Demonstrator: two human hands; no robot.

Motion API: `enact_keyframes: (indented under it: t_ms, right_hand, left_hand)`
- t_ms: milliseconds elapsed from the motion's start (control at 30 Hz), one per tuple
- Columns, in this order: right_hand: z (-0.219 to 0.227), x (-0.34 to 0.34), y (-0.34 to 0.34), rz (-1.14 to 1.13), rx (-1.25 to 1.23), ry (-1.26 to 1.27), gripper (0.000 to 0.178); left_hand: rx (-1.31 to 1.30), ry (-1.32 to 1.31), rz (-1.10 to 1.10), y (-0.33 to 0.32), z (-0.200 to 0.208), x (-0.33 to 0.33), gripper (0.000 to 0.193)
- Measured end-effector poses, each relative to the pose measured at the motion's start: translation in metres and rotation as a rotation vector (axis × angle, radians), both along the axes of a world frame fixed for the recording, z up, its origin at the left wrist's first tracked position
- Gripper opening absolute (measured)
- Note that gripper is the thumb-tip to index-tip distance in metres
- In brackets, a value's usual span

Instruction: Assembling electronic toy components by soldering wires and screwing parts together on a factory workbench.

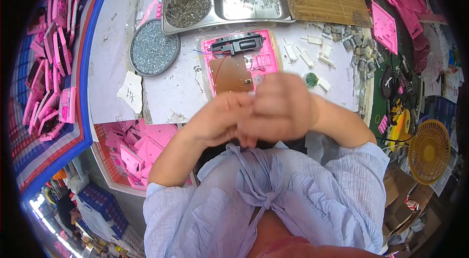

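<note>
- In the head view, the pink plastic housing (270,58) lies just beyond the left hand (220,114) and the right hand (284,107); its near end is covered, so its long axis I cannot tell.
- The right hand, blurred and curled, overlaps it and seems nearer.
- The left hand bends its fingers; whether either pinches something, I cannot tell.

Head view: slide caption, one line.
Bare left hand and blurred right hand close together by open pink plastic casing with brown rectangular board.
</note>
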State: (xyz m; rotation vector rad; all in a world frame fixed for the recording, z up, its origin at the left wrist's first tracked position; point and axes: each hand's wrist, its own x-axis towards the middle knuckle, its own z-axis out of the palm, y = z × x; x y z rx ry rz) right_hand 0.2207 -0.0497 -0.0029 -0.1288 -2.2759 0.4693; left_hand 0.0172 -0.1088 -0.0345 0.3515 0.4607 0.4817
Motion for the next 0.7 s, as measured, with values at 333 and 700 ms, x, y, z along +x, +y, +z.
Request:
enact_keyframes:
  t_ms: [333, 700]
  right_hand:
    - [-0.008, 0.061, -0.056, -0.326, -0.503, -0.117, 0.037]
    - [-0.031, 0.106, -0.065, -0.424, -0.956, 0.268, 0.038]
  left_hand:
    - [0.182, 0.450, -0.001, -0.014, 0.031, 0.014, 0.024]
    - [0.777, 0.548, 0.042, 0.036, 0.035, 0.039, 0.026]
